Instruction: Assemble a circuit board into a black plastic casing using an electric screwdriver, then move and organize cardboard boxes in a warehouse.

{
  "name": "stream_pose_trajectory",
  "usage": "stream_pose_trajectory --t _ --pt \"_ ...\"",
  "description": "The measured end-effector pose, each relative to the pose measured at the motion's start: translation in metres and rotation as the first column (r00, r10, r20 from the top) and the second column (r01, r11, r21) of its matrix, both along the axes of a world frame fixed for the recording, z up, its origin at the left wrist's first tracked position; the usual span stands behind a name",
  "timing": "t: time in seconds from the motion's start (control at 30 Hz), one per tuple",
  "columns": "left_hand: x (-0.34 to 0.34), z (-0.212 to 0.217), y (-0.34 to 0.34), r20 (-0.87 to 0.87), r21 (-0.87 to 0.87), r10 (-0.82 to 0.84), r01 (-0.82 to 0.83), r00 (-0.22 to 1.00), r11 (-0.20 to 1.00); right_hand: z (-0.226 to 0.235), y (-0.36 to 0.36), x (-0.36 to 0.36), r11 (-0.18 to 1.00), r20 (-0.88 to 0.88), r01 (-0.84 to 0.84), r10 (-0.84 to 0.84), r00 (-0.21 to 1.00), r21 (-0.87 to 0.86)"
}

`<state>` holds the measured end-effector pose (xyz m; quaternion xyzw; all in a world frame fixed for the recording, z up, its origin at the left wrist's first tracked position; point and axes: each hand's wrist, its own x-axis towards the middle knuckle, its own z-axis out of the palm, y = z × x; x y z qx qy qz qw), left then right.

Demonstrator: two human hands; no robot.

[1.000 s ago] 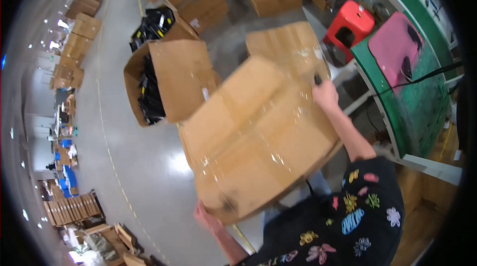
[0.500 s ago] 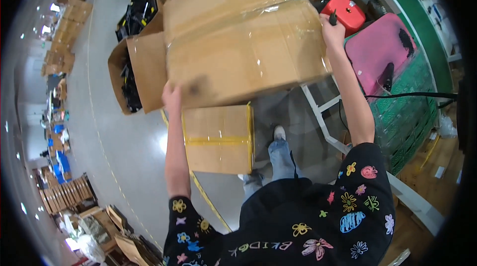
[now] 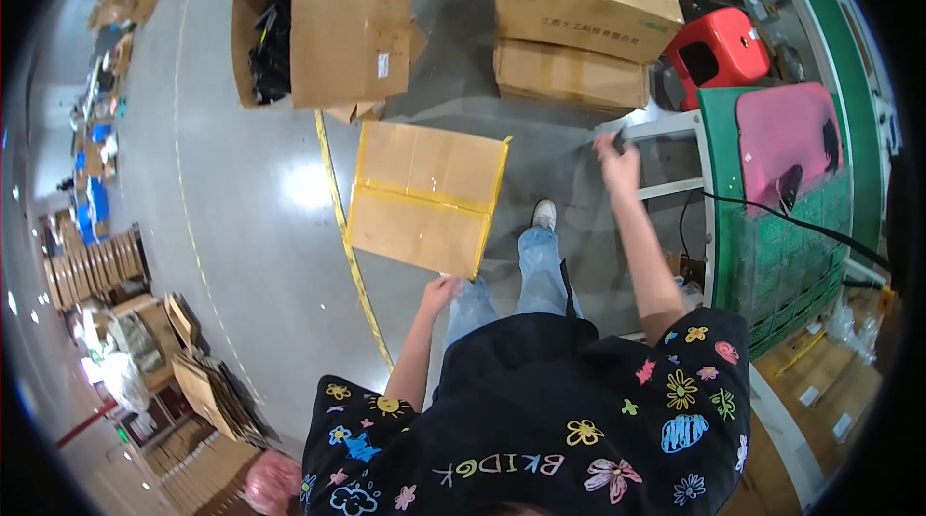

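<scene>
My right hand is closed around a small dark tool, held over the floor beside the white-legged green workbench; the tool's kind is unclear. My left hand, slightly blurred, has loosely curled fingers and no visible object in them. It is close to the near edge of a closed carton with yellow tape along its seam and edges. I cannot tell whether it touches. Farther off, a large brown carton rests on another carton, away from both hands.
An open carton with black items stands at the back left. A red stool is near the green workbench, with a pink pad and a black cable. Yellow floor tape runs past the taped carton.
The large carton has left both my hands and now appears on the stack at the back. My left hand has drawn back toward my body. My right hand is lower, still holding the dark tool.
</scene>
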<state>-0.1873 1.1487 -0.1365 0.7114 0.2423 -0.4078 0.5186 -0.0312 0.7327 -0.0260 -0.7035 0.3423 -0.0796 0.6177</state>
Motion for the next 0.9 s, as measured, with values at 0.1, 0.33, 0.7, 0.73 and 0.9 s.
stream_pose_trajectory --t 0.1,0.33,0.7,0.73,0.9 --pt "-0.082 0.006 0.064 -0.208 0.144 0.193 -0.165 0.959 0.976 -0.101 0.079 -0.064 0.974 -0.200 -0.165 0.195 0.960 0.155" --pt "-0.163 -0.034 0.156 -0.436 0.151 0.285 -0.243 0.853 0.958 -0.241 0.191 -0.184 0.885 -0.750 -0.463 0.342 0.566 0.055" --pt "-0.068 -0.247 0.324 0.281 0.363 0.091 -0.194 0.955 0.911 -0.375 0.299 -0.141 0.758 -0.859 -0.651 0.305 0.412 -0.043" --pt "-0.025 -0.265 0.314 0.192 0.359 0.128 -0.191 0.973 0.913 -0.400 0.282 -0.138 0.794 -0.867 -0.599 0.224 0.444 -0.102" --pt "0.119 -0.330 0.324 0.137 0.811 -0.326 0.083 0.935 0.579 -0.491 0.277 -0.134 0.932 -0.764 -0.331 0.104 0.637 -0.148"
